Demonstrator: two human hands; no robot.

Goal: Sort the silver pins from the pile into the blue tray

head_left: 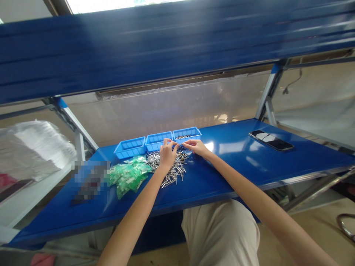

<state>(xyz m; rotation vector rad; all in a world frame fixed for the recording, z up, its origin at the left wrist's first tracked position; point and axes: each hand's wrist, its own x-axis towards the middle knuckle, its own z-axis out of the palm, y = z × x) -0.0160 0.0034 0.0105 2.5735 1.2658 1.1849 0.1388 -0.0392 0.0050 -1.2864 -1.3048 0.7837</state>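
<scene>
Above a pile of thin silvery metal pins (175, 173), my left hand (167, 154) and my right hand (198, 147) meet almost fingertip to fingertip. Both are closed in a pinch on what looks like one small thin pin (180, 144) held level between them; its exact kind is too small to tell. Part of the pile is hidden behind my left hand. Just beyond the hands stand three blue trays in a row: a left tray (130, 147), a middle tray (158, 139) and a right tray (191, 132), which holds some dark thin pieces (183, 136).
Green plastic packets (129, 176) lie in a heap left of the pins, beside a blurred-out dark item (93, 183). A phone (271, 140) rests on the right of the blue table (222, 173). A blue shelf (172, 48) overhangs the back, on slanted metal supports.
</scene>
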